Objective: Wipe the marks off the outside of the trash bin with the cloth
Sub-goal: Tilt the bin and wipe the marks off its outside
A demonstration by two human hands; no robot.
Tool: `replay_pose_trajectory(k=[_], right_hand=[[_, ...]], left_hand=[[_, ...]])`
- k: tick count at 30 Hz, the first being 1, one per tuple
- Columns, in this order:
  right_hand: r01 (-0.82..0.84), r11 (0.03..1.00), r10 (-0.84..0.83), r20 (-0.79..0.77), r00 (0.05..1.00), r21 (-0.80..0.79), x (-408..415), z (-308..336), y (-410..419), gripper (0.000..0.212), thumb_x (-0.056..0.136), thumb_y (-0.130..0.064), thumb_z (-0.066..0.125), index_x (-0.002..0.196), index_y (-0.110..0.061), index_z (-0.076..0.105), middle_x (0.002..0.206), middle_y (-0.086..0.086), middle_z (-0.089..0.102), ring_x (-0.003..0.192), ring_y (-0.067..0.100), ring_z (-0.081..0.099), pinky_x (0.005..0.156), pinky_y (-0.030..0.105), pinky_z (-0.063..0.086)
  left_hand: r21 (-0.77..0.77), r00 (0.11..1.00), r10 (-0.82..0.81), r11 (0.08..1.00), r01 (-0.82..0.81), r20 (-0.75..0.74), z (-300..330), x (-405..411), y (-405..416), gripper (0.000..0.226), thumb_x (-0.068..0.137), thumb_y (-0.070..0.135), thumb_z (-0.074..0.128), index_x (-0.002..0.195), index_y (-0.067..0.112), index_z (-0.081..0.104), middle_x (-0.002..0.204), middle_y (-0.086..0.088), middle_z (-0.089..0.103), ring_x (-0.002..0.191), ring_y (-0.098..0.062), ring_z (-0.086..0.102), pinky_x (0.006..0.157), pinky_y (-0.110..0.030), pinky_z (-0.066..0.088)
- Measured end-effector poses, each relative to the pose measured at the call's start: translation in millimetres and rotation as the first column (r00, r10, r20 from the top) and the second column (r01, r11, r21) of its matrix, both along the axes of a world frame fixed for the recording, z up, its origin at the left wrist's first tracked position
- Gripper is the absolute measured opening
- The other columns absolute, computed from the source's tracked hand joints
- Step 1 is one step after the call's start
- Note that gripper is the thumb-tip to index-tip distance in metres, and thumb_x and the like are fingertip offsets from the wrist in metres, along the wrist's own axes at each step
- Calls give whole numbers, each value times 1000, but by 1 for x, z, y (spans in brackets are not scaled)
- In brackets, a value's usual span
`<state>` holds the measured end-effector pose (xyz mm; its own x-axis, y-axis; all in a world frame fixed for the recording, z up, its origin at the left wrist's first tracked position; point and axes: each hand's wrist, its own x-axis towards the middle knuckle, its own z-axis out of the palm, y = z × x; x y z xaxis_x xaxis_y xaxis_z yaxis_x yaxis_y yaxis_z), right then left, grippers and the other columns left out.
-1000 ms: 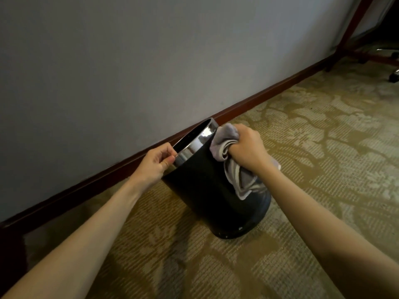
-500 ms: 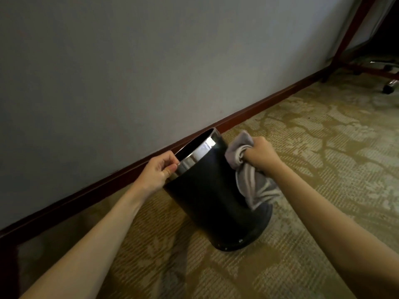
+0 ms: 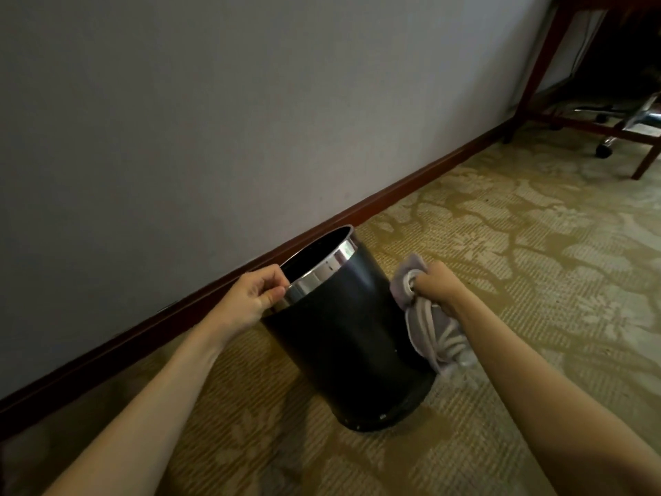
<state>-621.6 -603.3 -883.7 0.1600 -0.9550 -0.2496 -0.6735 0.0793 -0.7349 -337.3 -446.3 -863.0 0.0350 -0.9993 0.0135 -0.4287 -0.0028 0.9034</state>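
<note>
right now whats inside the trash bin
Only the dark upper inner wall of the trash bin shows below its shiny rim; nothing visible there. The bottom is hidden by the near wall.

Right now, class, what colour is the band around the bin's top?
Shiny silver band on the black bin, head view.

The trash bin (image 3: 350,356) is black with a shiny silver band around its rim, and the cloth (image 3: 432,331) beside it is pale grey. The carpet (image 3: 518,266) is olive-gold with a lighter cream leaf-and-flower pattern. The wall (image 3: 250,112) is plain grey-white, the skirting board (image 3: 393,198) dark reddish-brown, and the furniture legs (image 3: 536,66) the same red-brown.
</note>
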Motion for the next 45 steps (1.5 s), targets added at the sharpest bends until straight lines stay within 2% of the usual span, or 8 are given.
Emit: replay_pose_trajectory(k=[6, 17, 23, 29, 34, 39, 42, 45], right_hand=[[-35, 977, 84, 225, 971, -212, 36, 39, 4, 23, 76, -5, 48, 87, -6, 68, 86, 14, 71, 80, 25, 67, 71, 41, 55], [17, 994, -19, 20, 1000, 106, -41, -25, 31, 23, 78, 4, 47, 62, -3, 61, 51, 1, 61, 63, 23, 57, 53, 27, 44], [-81, 992, 89, 84, 992, -97, -14, -10, 36, 25, 73, -3, 51, 90, -5, 70, 89, 16, 72, 86, 28, 68, 78, 48, 56], [-119, 984, 145, 212, 966, -129, -1, -10, 50, 38, 75, 2, 52, 66, -29, 71, 66, -9, 72, 66, -3, 67, 53, 13, 50], [-210, 976, 217, 262, 940, -54, 16, -27, 62, 35, 78, 8, 46, 95, -4, 73, 96, 16, 74, 95, 26, 69, 86, 49, 54], [-163, 976, 201, 307, 930, -144, 27, -14, 67, 26, 79, 3, 52, 87, -11, 73, 83, 6, 75, 83, 17, 70, 70, 38, 56], [-236, 936, 319, 344, 883, -263, 30, 6, 81, 30, 78, 0, 58, 91, -23, 74, 86, -7, 75, 86, 6, 70, 75, 21, 55], [-286, 867, 400, 229, 887, -408, 33, 16, 96, 24, 81, -4, 61, 91, -23, 71, 90, -3, 71, 91, 15, 66, 84, 35, 52]], left_hand=[[15, 998, -52, 999, 52, 18, 1, -1, 0, 23, 95, 11, 50, 79, 24, 60, 78, 1, 62, 78, -18, 61, 72, -25, 51], [29, 986, 164, 986, -165, 27, 0, 2, 3, 31, 96, 14, 48, 75, 32, 63, 77, 9, 68, 74, -4, 65, 67, -23, 45], [15, 971, 226, 974, -228, 76, -4, -8, 1, 29, 96, 15, 49, 74, 31, 59, 75, 5, 64, 71, -8, 62, 66, -28, 48], [7, 945, 287, 957, -291, 157, 15, -17, -9, 19, 94, 9, 50, 78, 17, 57, 76, -5, 61, 71, -18, 59, 63, -28, 48], [12, 850, 364, 917, -398, 381, 33, -27, -13, 22, 84, 4, 50, 70, 20, 57, 70, 1, 59, 64, -11, 54, 51, -23, 34], [73, 831, 376, 895, -440, 410, 48, -37, -24, 16, 85, 9, 51, 71, 13, 59, 67, -3, 57, 58, -14, 52, 45, -23, 34], [92, 816, 382, 882, -462, 433, 53, -45, -46, 20, 82, 10, 50, 90, 4, 67, 88, -19, 67, 84, -34, 63, 60, -35, 48], [110, 821, 396, 873, -476, 411, 57, -52, -69, 34, 79, 8, 46, 106, -8, 60, 112, -28, 62, 103, -42, 60, 82, -45, 52]])
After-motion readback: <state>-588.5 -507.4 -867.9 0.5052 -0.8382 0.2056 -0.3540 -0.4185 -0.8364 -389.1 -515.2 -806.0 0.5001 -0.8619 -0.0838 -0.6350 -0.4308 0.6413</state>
